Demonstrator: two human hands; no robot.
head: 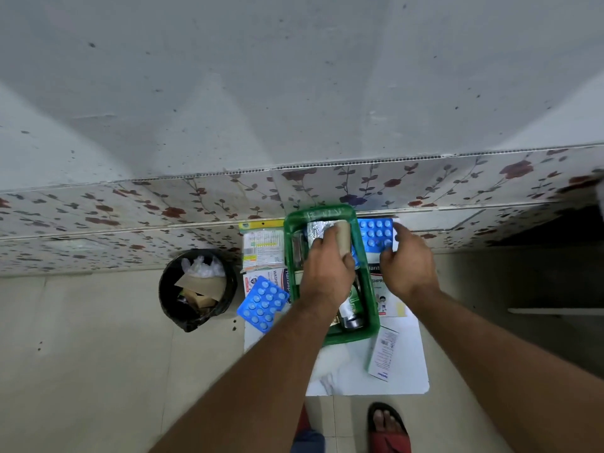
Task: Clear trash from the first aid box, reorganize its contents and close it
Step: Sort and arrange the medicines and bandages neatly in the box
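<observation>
A green first aid box [371, 325] stands open on a small white table [366, 377]. Inside it lie a silver foil strip [315, 232] and a tube [348, 308]. My left hand [327, 273] is over the box, shut on a tan cardboard roll [343, 237]. My right hand [407, 266] is just right of the box, gripping a blue blister pack [376, 233] by its edge. A second blue blister pack [261, 302] lies to the left of the box.
A black bin [170, 289] with plastic and cardboard trash stands on the floor at the left. Medicine packets [263, 250] lie left of the box, a bandage carton [382, 299] and a leaflet [382, 354] on its right. A patterned wall rises behind. My sandalled foot [387, 426] is below the table.
</observation>
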